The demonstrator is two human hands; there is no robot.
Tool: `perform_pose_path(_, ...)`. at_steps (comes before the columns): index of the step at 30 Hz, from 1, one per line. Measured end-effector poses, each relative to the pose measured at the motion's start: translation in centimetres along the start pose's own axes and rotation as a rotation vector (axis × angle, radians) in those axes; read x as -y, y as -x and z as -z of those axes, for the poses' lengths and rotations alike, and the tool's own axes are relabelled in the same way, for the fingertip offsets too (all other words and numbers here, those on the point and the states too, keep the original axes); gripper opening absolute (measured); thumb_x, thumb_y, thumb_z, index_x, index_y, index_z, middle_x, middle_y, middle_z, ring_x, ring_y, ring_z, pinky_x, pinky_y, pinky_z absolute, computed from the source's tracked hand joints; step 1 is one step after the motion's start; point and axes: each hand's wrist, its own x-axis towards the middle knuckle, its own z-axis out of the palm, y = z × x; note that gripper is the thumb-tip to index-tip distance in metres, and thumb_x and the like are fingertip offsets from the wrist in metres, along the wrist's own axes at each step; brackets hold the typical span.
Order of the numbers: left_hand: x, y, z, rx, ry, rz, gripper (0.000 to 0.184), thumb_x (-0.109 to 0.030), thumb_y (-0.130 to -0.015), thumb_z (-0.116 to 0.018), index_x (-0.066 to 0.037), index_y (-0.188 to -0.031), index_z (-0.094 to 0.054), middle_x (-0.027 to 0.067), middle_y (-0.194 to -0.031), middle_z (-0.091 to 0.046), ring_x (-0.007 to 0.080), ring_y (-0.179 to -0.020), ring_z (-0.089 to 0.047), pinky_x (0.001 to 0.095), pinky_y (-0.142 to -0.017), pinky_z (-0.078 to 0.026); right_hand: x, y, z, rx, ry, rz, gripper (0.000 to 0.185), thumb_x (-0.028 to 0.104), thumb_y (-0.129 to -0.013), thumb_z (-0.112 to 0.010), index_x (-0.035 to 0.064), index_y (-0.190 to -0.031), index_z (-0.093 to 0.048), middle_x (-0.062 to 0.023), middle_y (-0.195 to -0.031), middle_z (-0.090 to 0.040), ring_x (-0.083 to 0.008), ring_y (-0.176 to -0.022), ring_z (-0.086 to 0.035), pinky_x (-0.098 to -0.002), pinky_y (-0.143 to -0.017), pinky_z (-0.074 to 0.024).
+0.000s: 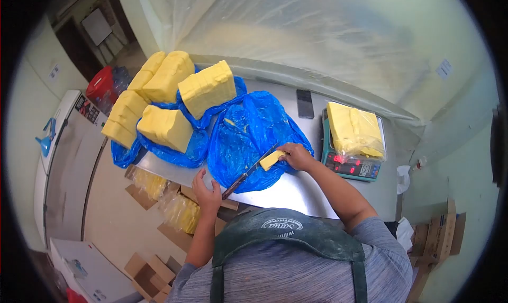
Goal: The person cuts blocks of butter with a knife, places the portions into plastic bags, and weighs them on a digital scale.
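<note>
Over the blue plastic sheet [248, 125], my right hand [296, 156] grips a small yellow piece [271, 160] between its fingers. A knife [244, 180] lies slantwise on the sheet's near part, its dark handle toward my left hand and its blade running beside the yellow piece. My left hand [206, 191] is raised near the table's front edge, fingers apart, just left of the handle and holding nothing. Large yellow blocks [207, 88] stand on blue plastic to the left. At the right, a scale [351, 168] with lit red digits carries a yellow block in clear plastic [353, 129].
A black phone [305, 104] lies on the metal table [296, 193] between the sheet and the scale. Below the table's left edge are cardboard boxes with bagged yellow pieces [182, 212]. A red basket [100, 85] stands at the far left, and plastic film [296, 33] hangs behind.
</note>
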Motion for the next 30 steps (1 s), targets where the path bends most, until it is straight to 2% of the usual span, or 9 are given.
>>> perform_pose_path(3, -0.3, -1.1, -1.3, 0.027, 0.057, -0.005, 0.050, -0.006, -0.081, -0.061, 0.004, -0.129, -0.049, 0.0221, -0.122, -0.056, 0.0392, -0.117, -0.050, 0.0486, -0.103, -0.036, -0.3, 0.5, -0.4, -0.047, -0.004, -0.029, 0.032, 0.022, -0.083, -0.074, 0.0079, -0.112, -0.072, -0.0151, -0.107, -0.069, -0.0334, -0.100, -0.065, -0.0409, -0.090, -0.0504)
perform_pose_path(8, -0.8, -2.6, -2.2, 0.075, 0.092, -0.055, 0.051, -0.005, -0.081, -0.061, 0.004, -0.130, -0.050, 0.0218, -0.122, -0.056, 0.0383, -0.117, -0.050, 0.0483, -0.103, -0.036, -0.9, 0.7, -1.5, -0.160, 0.077, 0.003, 0.027, 0.023, -0.085, -0.072, 0.0081, -0.107, -0.073, -0.0144, -0.099, -0.068, -0.0329, -0.095, -0.065, -0.0418, -0.085, -0.0518)
perform_pose_path(13, -1.8, -3.2, -3.0, 0.124, 0.121, -0.089, 0.051, -0.005, -0.081, -0.062, 0.004, -0.130, -0.050, 0.0219, -0.122, -0.056, 0.0378, -0.117, -0.050, 0.0479, -0.103, -0.036, 1.0, 1.8, -2.7, -0.338, 0.310, 0.107, 0.013, 0.011, -0.083, -0.059, 0.0060, -0.093, -0.066, -0.0155, -0.094, -0.064, -0.0327, -0.095, -0.064, -0.0409, -0.083, -0.0533)
perform_pose_path(18, -4.0, -3.8, -3.9, 0.182, 0.120, -0.108, 0.053, -0.005, -0.081, -0.061, 0.004, -0.131, -0.049, 0.0223, -0.123, -0.056, 0.0380, -0.118, -0.050, 0.0466, -0.104, -0.036, 1.6, 1.3, -3.2, -0.476, 0.280, -0.010, 0.012, 0.008, -0.081, -0.057, 0.0051, -0.091, -0.062, -0.0159, -0.093, -0.062, -0.0346, -0.096, -0.062, -0.0435, -0.081, -0.0523)
perform_pose_path(21, -5.7, -4.5, -4.9, 0.207, 0.153, -0.105, 0.052, -0.004, -0.082, -0.061, 0.003, -0.132, -0.049, 0.0214, -0.124, -0.057, 0.0360, -0.119, -0.050, 0.0449, -0.104, -0.037, 1.2, 1.1, -2.7, -0.434, 0.106, -0.091, 0.016, 0.010, -0.081, -0.065, 0.0053, -0.096, -0.066, -0.0153, -0.092, -0.066, -0.0313, -0.090, -0.065, -0.0416, -0.078, -0.0529)
perform_pose_path(23, -6.8, -5.1, -5.3, 0.212, 0.187, -0.103, 0.052, -0.004, -0.083, -0.061, 0.003, -0.133, -0.049, 0.0207, -0.124, -0.057, 0.0344, -0.119, -0.050, 0.0439, -0.104, -0.037, 0.8, 1.4, -1.0, -0.337, -0.500, -0.212, 0.025, 0.017, -0.080, -0.077, 0.0063, -0.101, -0.071, -0.0116, -0.088, -0.071, -0.0231, -0.080, -0.068, -0.0371, -0.073, -0.0533)
perform_pose_path(24, -7.4, -5.5, -5.5, 0.205, 0.212, -0.084, 0.052, -0.004, -0.083, -0.061, 0.002, -0.134, -0.049, 0.0196, -0.125, -0.057, 0.0326, -0.119, -0.051, 0.0429, -0.104, -0.037, 0.3, 1.3, -0.6, -0.401, -0.672, -0.252, 0.033, 0.023, -0.077, -0.084, 0.0037, -0.102, -0.073, -0.0073, -0.085, -0.073, -0.0135, -0.073, -0.065, -0.0309, -0.068, -0.0523)
perform_pose_path(27, -8.7, -6.3, -6.4, 0.215, 0.233, -0.064, 0.053, -0.003, -0.085, -0.061, 0.000, -0.135, -0.048, 0.0176, -0.126, -0.057, 0.0298, -0.118, -0.052, 0.0412, -0.104, -0.036, -0.4, 1.7, -0.1, -0.445, -1.048, -0.370, 0.029, 0.019, -0.080, -0.082, 0.0010, -0.100, -0.072, -0.0045, -0.084, -0.071, -0.0097, -0.072, -0.062, -0.0270, -0.067, -0.0512)
perform_pose_path(30, -11.3, -7.2, -7.4, 0.242, 0.256, -0.082, 0.053, -0.003, -0.085, -0.061, -0.001, -0.137, -0.047, 0.0156, -0.127, -0.057, 0.0276, -0.117, -0.053, 0.0399, -0.104, -0.036, 1.9, 4.8, 2.6, -0.466, -1.119, -0.310, 0.026, 0.012, -0.080, -0.080, -0.0013, -0.100, -0.070, -0.0053, -0.087, -0.071, -0.0089, -0.072, -0.062, -0.0248, -0.066, -0.0505)
